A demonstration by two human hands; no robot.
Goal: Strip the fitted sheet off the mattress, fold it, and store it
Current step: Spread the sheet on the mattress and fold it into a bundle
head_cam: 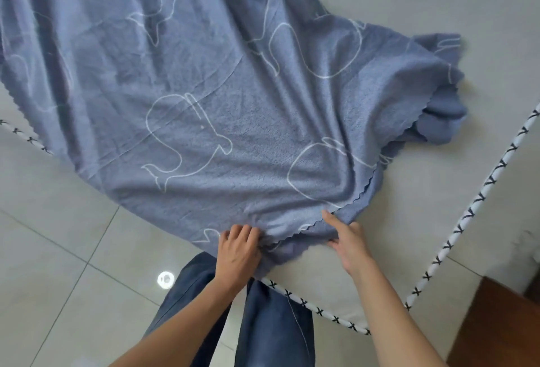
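L+R hands on sheet hem

I see a floor of large pale grey tiles, with thin dark grout lines crossing at lower left. A bright round white reflection sits on 1 tile. At lower right I make out a brown wooden surface; I cannot tell what furniture it belongs to. The light is soft and even.
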